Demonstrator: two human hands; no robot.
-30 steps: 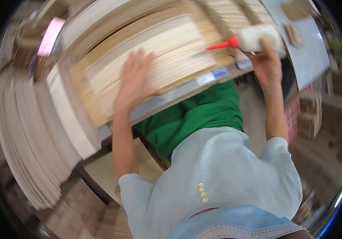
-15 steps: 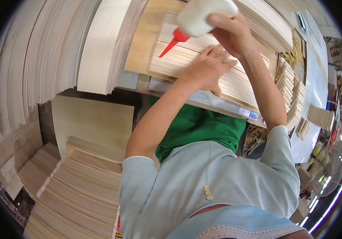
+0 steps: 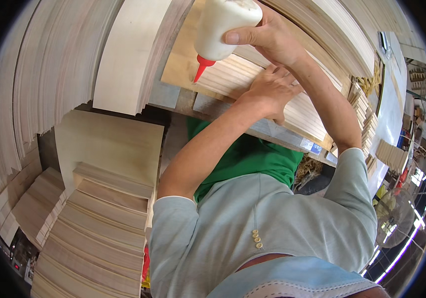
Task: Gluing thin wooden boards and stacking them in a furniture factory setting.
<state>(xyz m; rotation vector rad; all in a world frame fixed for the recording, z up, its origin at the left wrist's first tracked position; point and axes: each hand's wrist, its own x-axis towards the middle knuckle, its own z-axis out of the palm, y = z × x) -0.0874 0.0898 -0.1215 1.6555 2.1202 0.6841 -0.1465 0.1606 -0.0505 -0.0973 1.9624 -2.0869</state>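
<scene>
A white glue bottle (image 3: 218, 30) with a red pointed nozzle (image 3: 203, 68) is tipped nozzle-down in my right hand (image 3: 277, 42), its thumb pressed along the side. The nozzle tip is close to the left end of a row of thin wooden strips (image 3: 228, 74); whether it touches cannot be made out. On those strips my left hand (image 3: 272, 92) lies flat with fingers spread, partly behind my right wrist. Beneath the strips is a wooden board (image 3: 175, 67) on the workbench.
Tall stacks of thin wood sheets (image 3: 59, 54) stand at the left, with a pale plank stack (image 3: 128, 54) beside the bench. Layered boards (image 3: 98, 223) are piled lower left. To the right are small wooden pieces (image 3: 364, 111), a pale table (image 3: 391, 99) and a fan (image 3: 395, 218).
My right hand has carried the bottle left, turning it more upright, and the nozzle now points at the strips' left end. My left hand still presses on the strips.
</scene>
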